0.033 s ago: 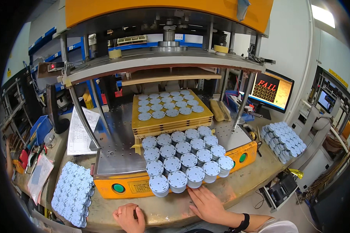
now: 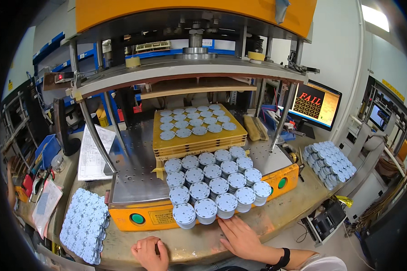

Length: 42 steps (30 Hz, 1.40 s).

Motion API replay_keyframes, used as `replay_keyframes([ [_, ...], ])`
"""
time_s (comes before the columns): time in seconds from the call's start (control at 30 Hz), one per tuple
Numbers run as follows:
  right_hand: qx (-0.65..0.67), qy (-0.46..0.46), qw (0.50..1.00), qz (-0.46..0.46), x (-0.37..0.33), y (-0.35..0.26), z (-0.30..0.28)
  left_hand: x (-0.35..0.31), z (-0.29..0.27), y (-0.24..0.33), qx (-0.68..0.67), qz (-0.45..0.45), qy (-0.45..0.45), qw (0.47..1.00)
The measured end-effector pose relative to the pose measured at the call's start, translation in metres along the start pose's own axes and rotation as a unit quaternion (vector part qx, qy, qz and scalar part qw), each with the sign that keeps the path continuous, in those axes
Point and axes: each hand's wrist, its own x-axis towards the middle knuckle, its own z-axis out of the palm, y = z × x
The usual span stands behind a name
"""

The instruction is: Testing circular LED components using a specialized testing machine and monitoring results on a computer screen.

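My left hand (image 2: pixel 150 254) rests on the front edge of the worn bench, its fingers curled in loosely with nothing showing in them. To its right, my right hand (image 2: pixel 240 238) lies with fingers stretched out, a black band on the wrist. Its fingertips reach just under the near edge of stacked panels of round white circuit boards (image 2: pixel 206 208). These panels sit on the front of the press's base and overhang it. Behind them, a stack of yellow fixture plates (image 2: pixel 200 143) carries another layer of round white boards (image 2: pixel 196 122) in rows.
Overhead is the press plate (image 2: pixel 190 73) on metal posts. More board panels are piled at left (image 2: pixel 83 226) and right (image 2: pixel 328 163). Green buttons (image 2: pixel 137 218) sit in the orange base. A monitor (image 2: pixel 315 106) stands at right, printed sheets (image 2: pixel 95 153) at left, a brush (image 2: pixel 256 128) beside the plates.
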Motion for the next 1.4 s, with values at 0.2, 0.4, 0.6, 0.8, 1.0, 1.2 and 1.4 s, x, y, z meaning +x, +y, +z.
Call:
replay_keyframes([
  [0.2,0.007,0.009,1.0,-0.003,-0.001,-0.001,0.003,-0.001,0.001,0.003,-0.002,-0.019,-0.004,1.0],
  [0.4,0.0,0.037,0.999,0.031,-0.006,0.002,0.011,0.0,0.009,-0.001,-0.046,-0.007,-0.01,0.999],
  [0.6,0.126,0.091,0.986,0.052,-0.024,0.039,0.004,-0.001,0.013,0.0,-0.032,-0.015,-0.006,0.999],
  [0.8,0.038,0.155,0.975,0.152,-0.057,0.08,-0.013,-0.004,0.015,-0.003,-0.015,-0.005,-0.011,1.0],
  [1.0,-0.01,0.166,0.968,0.187,-0.053,0.079,-0.017,-0.002,0.007,-0.002,0.04,0.033,0.009,0.999],
  [1.2,-0.046,0.133,0.974,0.178,-0.043,0.074,-0.026,-0.004,0.006,-0.008,0.038,0.035,-0.003,0.999],
  [1.4,0.105,0.194,0.963,0.155,-0.052,0.076,-0.005,-0.003,0.011,-0.008,0.066,0.038,0.032,0.997],
])
